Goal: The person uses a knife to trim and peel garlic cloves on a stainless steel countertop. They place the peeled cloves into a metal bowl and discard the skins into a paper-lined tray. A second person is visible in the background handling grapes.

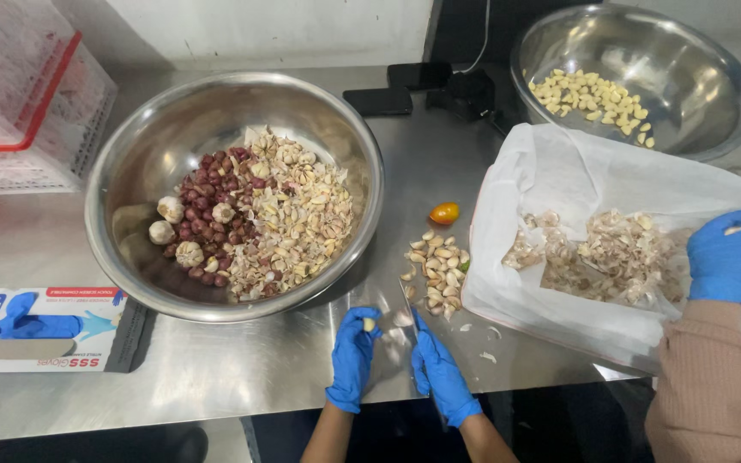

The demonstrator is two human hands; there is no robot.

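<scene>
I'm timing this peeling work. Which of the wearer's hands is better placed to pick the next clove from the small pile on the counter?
The right hand, probably: it lies nearer the pile of cloves, though it appears to hold a knife. The left hand already holds a garlic clove.

Blue-gloved left hand (pixel 352 356) curled, fingertips pinched together, bare forearm below, blue-gloved right hand (pixel 441 373) just beside it, fingers closed in a grip, wrists angled inward
</scene>
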